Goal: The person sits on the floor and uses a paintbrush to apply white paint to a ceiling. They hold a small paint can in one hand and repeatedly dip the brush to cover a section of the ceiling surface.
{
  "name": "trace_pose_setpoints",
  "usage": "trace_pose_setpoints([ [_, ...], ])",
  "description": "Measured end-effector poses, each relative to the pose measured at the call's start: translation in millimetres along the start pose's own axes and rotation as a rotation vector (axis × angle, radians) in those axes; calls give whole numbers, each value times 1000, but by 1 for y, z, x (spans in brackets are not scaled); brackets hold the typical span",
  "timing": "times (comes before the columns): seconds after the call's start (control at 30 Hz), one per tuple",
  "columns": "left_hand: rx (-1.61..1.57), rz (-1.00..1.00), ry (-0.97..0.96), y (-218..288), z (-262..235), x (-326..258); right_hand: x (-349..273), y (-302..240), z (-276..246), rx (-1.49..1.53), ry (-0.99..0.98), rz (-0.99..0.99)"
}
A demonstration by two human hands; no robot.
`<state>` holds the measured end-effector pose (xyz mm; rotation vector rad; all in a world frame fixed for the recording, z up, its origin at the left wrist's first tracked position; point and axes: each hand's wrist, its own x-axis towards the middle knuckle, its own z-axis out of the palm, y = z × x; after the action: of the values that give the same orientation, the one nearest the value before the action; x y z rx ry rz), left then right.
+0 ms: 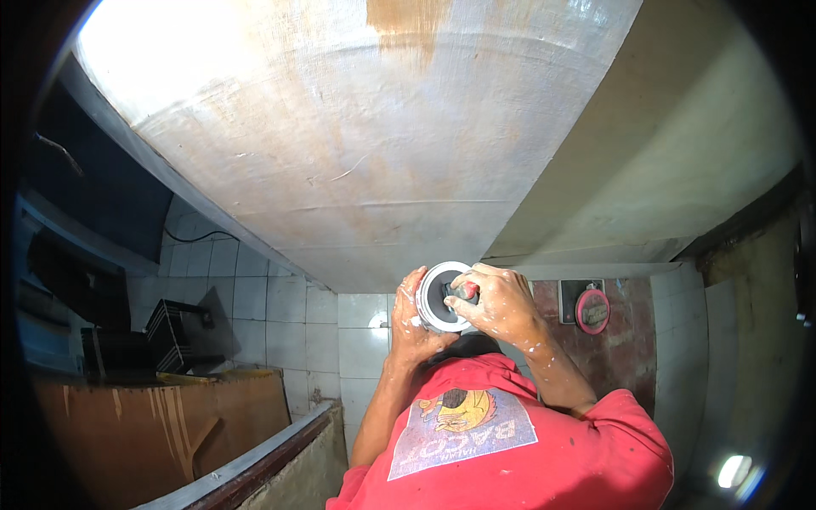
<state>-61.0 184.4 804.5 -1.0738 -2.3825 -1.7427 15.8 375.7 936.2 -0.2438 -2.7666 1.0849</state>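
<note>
At my chest is a round white paint can [422, 299] with a dark grey inside, its mouth facing up. My left hand [411, 327] wraps around the can's left side, thumb and fingers spotted with white paint. Over the can's right rim, my right hand [503, 303] is closed on the handle of a paintbrush [469, 291], red at its end. The bristles are down in the can and hidden from view. White specks cover the back of my right hand and forearm.
Ahead rises a wall [365, 161] with patchy whitish paint and a bare tan patch at the top. A round pink-rimmed object [592, 311] sits on the reddish floor at right. Left are a dark chair [127, 344], a wooden panel [161, 433] and a low wall ledge [263, 463].
</note>
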Motion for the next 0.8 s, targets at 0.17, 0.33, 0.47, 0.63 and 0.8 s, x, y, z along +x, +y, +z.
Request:
trace_pose_setpoints([
  [0.17, 4, -1, 6, 0, -1, -1, 1, -1, 2, 11, -12, -8],
  [0.33, -55, -49, -14, 1, -1, -2, 0, -4, 0, -1, -32, 1],
  [0.47, -71, -45, -8, -1, -1, -3, -6, -4, -8, 130, 16, -23],
  [0.63, -27, -30, -31, 2, -1, 0, -11, -9, -13, 228, 0, -54],
  [0.8, -48, -12, -36, -2, 0, 2, -10, -11, -19, 347, 28, -79],
])
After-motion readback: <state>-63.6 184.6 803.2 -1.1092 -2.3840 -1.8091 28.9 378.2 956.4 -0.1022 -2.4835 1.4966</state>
